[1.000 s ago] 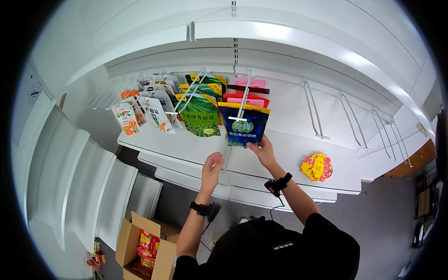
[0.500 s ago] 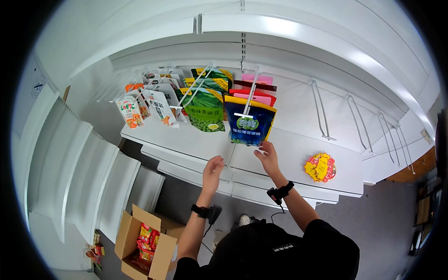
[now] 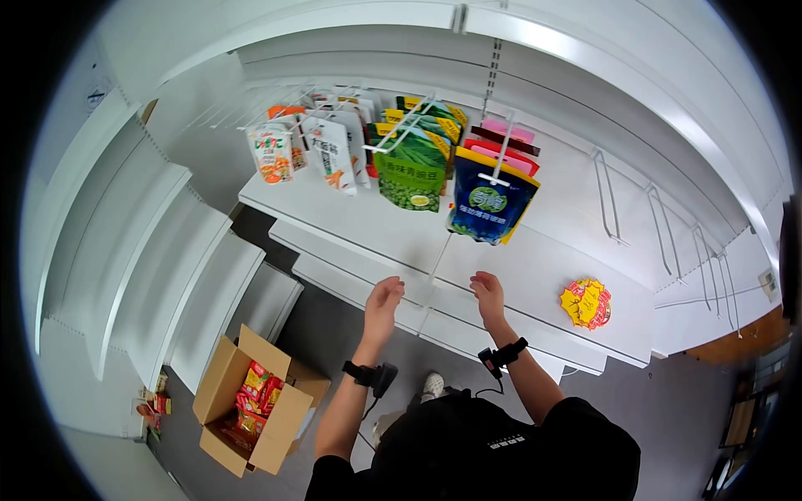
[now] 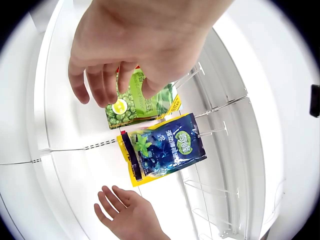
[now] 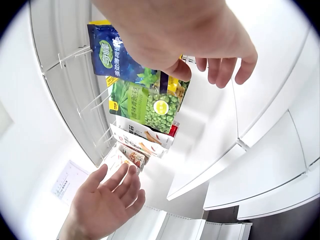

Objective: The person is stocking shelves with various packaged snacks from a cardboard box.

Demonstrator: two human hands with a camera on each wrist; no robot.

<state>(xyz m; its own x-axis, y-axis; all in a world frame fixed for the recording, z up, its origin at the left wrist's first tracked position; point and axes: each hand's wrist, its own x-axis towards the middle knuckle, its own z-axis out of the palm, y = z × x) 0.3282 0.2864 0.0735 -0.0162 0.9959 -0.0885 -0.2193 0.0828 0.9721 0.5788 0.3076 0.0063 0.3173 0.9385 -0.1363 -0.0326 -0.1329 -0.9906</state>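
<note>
Both hands are raised over the front edge of the shelf, holding nothing. The left hand has loosely bent fingers, below the green pea bag. To its right the right hand is relaxed, below the blue bag, and a gap separates it from the bag. The blue bag hangs on a hook in front of red and pink packs. In the left wrist view the left hand appears large above the green bag; in the right wrist view the right hand overlaps the blue bag.
White and orange snack packs hang at the left. Bare wire hooks line the right side. Yellow-red star-shaped tags lie on the shelf. An open cardboard box with red packs stands on the floor at lower left.
The right hand has let go of the blue bag's lower edge and drawn back toward the body. The left hand stays free. The head view has shifted, so the bags appear higher and further right.
</note>
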